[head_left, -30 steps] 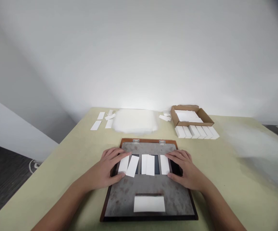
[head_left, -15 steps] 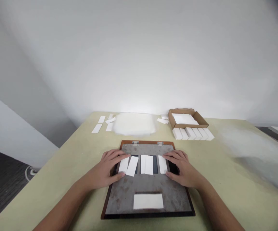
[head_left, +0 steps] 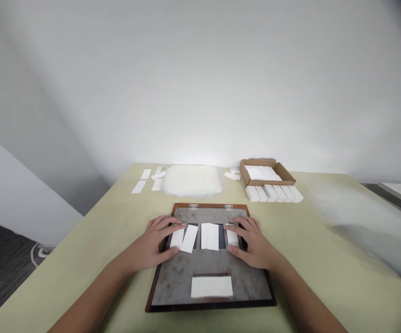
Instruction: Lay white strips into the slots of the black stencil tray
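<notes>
Right, here we go: the left hand [head_left: 155, 243] and the right hand [head_left: 249, 243] are both down flat on a rust-speckled grey metal plate [head_left: 182, 273], set in a dark frame on a wooden backing and hinged along its far edge, fingers spread, neither one gripping anything! The left fingertips [head_left: 175, 226] are right on the first of five white paper strips, and beside it sits a second strip [head_left: 189, 238], leaning at a slant, with the left thumb just at its lower corner. Over in the middle, a pair of strips [head_left: 209, 236] lie edge to edge, one partly over the other as far as I can tell, across dark rectangular openings [head_left: 221, 236] in the plate. The right fingertips [head_left: 233, 229] are on the fifth strip [head_left: 232, 238], hand wide over it. Down at the near end of the plate, a white rectangular card [head_left: 211, 286] lies well apart from both hands. Further up the pale green table [head_left: 82, 263], there's a white fluffy pad [head_left: 191, 180] with loose paper strips [head_left: 139, 186] on its left, small scraps [head_left: 231, 175] on its right, then a cardboard tray [head_left: 256, 169] of white sheets, and a row of white blocks [head_left: 273, 193] lined up against it
</notes>
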{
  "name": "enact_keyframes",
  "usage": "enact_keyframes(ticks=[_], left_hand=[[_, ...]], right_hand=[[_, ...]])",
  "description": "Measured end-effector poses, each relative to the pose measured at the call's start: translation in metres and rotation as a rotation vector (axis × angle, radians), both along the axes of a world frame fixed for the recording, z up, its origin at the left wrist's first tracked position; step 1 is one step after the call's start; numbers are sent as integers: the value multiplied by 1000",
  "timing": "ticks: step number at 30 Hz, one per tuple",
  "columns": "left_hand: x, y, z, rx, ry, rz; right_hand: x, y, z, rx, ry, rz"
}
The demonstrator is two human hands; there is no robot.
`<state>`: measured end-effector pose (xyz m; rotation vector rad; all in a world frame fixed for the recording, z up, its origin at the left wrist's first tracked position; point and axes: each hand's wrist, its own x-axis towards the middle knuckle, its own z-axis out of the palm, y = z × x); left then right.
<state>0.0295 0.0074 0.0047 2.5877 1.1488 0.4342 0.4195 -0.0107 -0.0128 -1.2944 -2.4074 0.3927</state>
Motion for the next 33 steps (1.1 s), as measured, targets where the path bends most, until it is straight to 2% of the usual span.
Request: enact_keyframes(ticks=[19,28,33], left_hand=[[0,-2,-2,-6,-50,21],[-1,-1,-7,-12,-85,26],[-1,-2,-8,-2,-85,20]], right_hand=[[1,-2,4,-7,25,-7],[-37,-2,16,26,24,45],[-50,-2,15,24,11,83]])
